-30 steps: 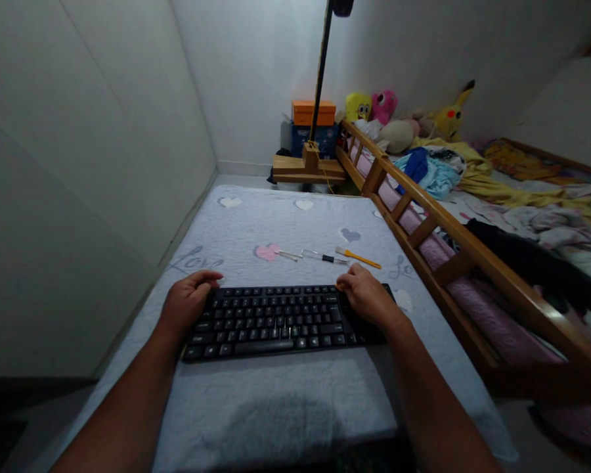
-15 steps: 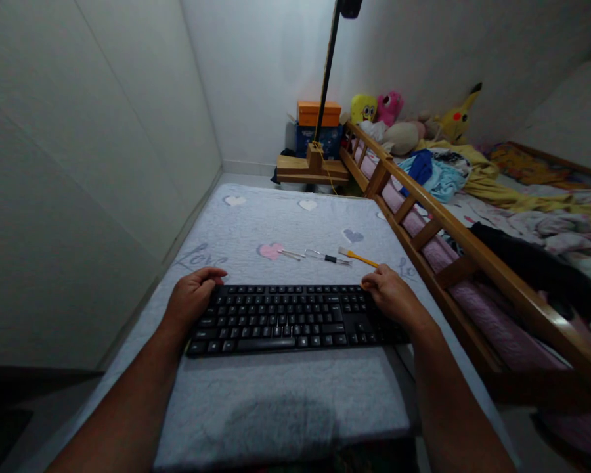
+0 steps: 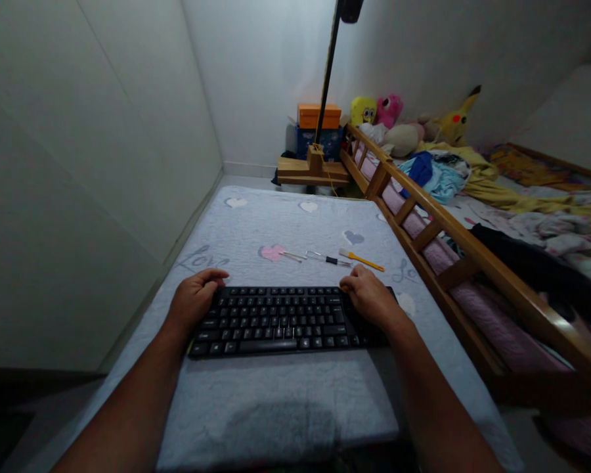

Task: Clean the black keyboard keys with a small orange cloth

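Note:
A black keyboard (image 3: 276, 325) lies flat on the cloth-covered surface in front of me. My left hand (image 3: 194, 299) is closed on its left end, thumb on top near the far corner. Over the keyboard's right part is my right hand (image 3: 367, 294), its fingers curled and pressed together at the far edge; whatever they pinch, if anything, is hidden. The hand and forearm cover much of the number pad. Beyond the keyboard lie white cotton swabs (image 3: 291, 255), a wire puller with a black grip (image 3: 331, 261) and a yellow-handled brush (image 3: 364, 261).
The pale cloth with hearts (image 3: 276, 220) covers the work surface. A wooden bed rail (image 3: 433, 213) runs along the right, with bedding and plush toys behind it. On the left rises a pale panel (image 3: 103, 164). A wooden stand (image 3: 312, 172) with a dark pole stands at the back.
My right hand has slid left along the keyboard's far edge, uncovering the brush handle's end and the keyboard's far right corner. The left hand and keyboard have stayed nearly in place.

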A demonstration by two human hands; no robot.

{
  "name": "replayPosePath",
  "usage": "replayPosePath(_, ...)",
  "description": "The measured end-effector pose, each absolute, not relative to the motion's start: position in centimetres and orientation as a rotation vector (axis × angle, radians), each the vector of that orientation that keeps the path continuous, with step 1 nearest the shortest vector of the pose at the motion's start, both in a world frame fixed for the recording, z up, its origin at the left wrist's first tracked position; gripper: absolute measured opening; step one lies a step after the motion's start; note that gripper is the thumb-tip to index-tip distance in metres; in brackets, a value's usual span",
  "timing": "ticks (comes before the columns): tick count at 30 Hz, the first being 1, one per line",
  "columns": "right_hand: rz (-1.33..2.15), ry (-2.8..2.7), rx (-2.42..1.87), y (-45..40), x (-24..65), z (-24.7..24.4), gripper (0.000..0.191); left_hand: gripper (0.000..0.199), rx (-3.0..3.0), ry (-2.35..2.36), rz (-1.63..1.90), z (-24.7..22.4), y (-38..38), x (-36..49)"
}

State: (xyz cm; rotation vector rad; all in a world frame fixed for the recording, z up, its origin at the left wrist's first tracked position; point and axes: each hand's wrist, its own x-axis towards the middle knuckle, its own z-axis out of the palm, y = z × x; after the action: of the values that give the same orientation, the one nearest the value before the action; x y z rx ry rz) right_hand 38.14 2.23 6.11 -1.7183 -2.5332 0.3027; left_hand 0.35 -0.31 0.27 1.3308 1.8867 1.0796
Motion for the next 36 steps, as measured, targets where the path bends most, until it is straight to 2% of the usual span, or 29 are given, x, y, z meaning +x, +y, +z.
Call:
replayPosePath(13, 0.124, -2.608, -1.629, -0.7, 38.3, 5.2, 0.023, 0.038, 1.345, 1.887, 1.050, 0.4, -0.4, 0.4)
replayPosePath(25, 0.361, -2.592, -1.601, -4.5, 39.2, 5.6, 0.025, 0.036, 1.339, 1.900, 1.064, 0.7, -0.4, 0.6)
replayPosePath(29, 0.503, -2.553, -1.536, -3.4, 39.6, 6.5, 0.024, 0.036, 1.340, 1.887, 1.062, 0.5, -0.3, 0.5)
replayPosePath(36, 0.438, -2.411, -1.526, 1.6, 38.6, 5.6, 0.022, 0.036, 1.342, 1.897, 1.052, 0.5, -0.4, 0.4)
